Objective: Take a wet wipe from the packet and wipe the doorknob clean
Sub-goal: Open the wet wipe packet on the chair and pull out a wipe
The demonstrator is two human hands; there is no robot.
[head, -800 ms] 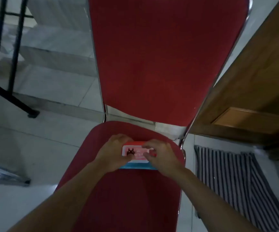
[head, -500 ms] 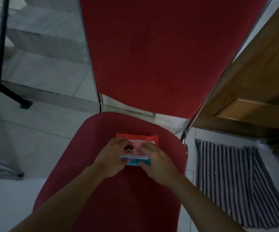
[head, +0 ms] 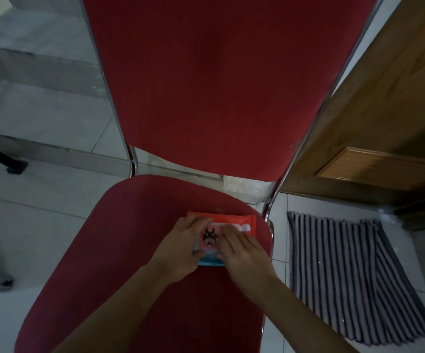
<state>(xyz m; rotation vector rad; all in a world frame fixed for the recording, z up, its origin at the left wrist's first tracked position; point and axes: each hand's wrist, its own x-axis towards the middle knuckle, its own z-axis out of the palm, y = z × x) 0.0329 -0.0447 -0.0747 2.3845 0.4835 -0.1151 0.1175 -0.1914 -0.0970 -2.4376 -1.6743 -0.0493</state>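
Observation:
A red and blue wet wipe packet [head: 234, 220] with a pink lid flap and a dark cartoon figure lies flat on the seat of a red chair [head: 135, 250]. My left hand [head: 180, 248] grips the packet's left side, thumb near its front edge. My right hand [head: 244, 253] rests on the lid flap with fingertips pressed at the flap's right part. No wipe shows outside the packet. The doorknob is out of view.
The chair's red backrest [head: 219, 85] rises just behind the packet, framed by chrome tubes. A wooden door [head: 374, 123] stands to the right. A striped cloth mat [head: 354, 276] lies on the tiled floor right of the chair. A black metal foot [head: 15, 166] stands at left.
The view has shifted slightly. Both hands stay on the packet; more of its red far edge shows now, and my right fingers have slid along the lid flap.

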